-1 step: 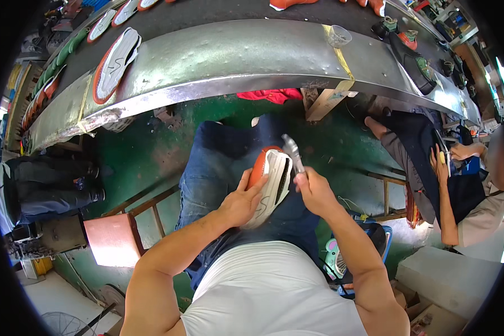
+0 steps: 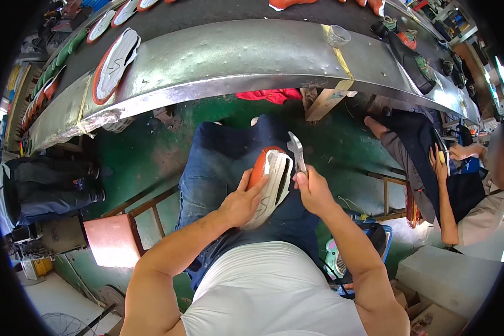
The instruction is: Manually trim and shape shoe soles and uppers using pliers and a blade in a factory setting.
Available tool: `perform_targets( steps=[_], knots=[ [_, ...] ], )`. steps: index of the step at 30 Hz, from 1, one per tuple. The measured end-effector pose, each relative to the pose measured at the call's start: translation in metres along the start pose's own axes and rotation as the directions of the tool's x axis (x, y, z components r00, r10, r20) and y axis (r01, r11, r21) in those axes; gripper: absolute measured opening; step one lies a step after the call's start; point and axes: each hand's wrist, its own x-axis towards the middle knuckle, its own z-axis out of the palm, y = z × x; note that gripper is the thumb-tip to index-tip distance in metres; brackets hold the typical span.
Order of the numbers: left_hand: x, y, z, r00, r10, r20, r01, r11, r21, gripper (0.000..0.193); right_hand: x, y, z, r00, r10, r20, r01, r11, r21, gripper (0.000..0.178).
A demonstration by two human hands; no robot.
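A white shoe (image 2: 271, 185) with an orange sole lies at a slant across my lap, its dark opening facing right. My left hand (image 2: 243, 200) grips it from the left, fingers over the orange sole and white side. Just right of the shoe, my right hand (image 2: 315, 190) is closed round the handle of a metal hammer (image 2: 297, 150). The hammer's head points up and stands near the shoe's upper end; whether they touch I cannot tell.
A metal-edged bench (image 2: 224, 50) curves ahead, bearing another white-and-orange shoe (image 2: 115, 66), a clear cup (image 2: 339, 36) and a black shoe (image 2: 417, 67). A pinkish stool (image 2: 113, 238) stands at left. A co-worker's arm (image 2: 447, 207) is at right, beside a mint-green fan (image 2: 335, 259).
The hammer's head has tipped slightly upward and to the right, away from the shoe. My left hand and the shoe stay where they were.
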Motion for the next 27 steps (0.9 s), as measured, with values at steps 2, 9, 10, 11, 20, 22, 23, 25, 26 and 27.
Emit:
perform_targets(
  steps=[2,9,10,11,20,22,23,25,26,27],
  knots=[
    [-0.003,0.005,-0.002,0.999,-0.024,0.038,0.024,1.000,0.006,0.058,0.002,0.016,0.004,0.992,0.046,0.118,-0.023,0.981,-0.192,0.039],
    [-0.009,0.021,-0.012,0.998,0.023,0.067,-0.027,0.997,0.065,0.061,-0.015,0.006,0.012,0.975,-0.085,0.206,0.156,0.922,-0.355,0.041],
    [-0.014,0.023,-0.016,0.992,0.014,0.123,-0.029,0.992,0.121,0.063,-0.017,0.008,0.015,0.953,0.048,0.300,0.103,0.878,-0.467,0.041],
    [-0.015,0.007,0.000,0.993,0.011,0.115,-0.025,0.992,0.120,0.063,-0.016,0.004,0.014,0.952,0.042,0.304,0.111,0.876,-0.468,0.041],
    [-0.035,-0.010,0.030,0.963,-0.256,-0.082,0.166,0.805,-0.570,0.075,-0.046,-0.003,0.015,0.919,0.064,0.389,0.124,0.889,-0.441,0.039],
    [-0.033,-0.013,0.027,0.968,-0.241,-0.067,0.160,0.802,-0.576,0.078,-0.043,-0.002,0.012,0.887,0.114,0.448,0.073,0.922,-0.380,0.038],
    [-0.029,-0.020,0.026,0.967,-0.242,-0.076,0.156,0.804,-0.574,0.078,-0.040,-0.004,0.010,0.849,0.160,0.504,0.012,0.947,-0.321,0.038],
    [-0.024,-0.037,0.027,0.993,-0.115,0.005,0.086,0.713,-0.696,0.083,-0.047,-0.010,-0.003,0.784,0.300,0.544,-0.211,0.952,-0.222,0.033],
    [-0.024,-0.020,-0.002,0.991,-0.128,0.037,0.127,0.826,-0.550,0.086,-0.050,-0.007,-0.010,0.868,0.219,0.446,-0.126,0.965,-0.228,0.029],
    [-0.030,0.001,-0.035,0.991,-0.127,0.034,0.125,0.825,-0.550,0.086,-0.053,-0.007,-0.017,0.929,0.127,0.346,-0.042,0.969,-0.244,0.026]
  ],
)
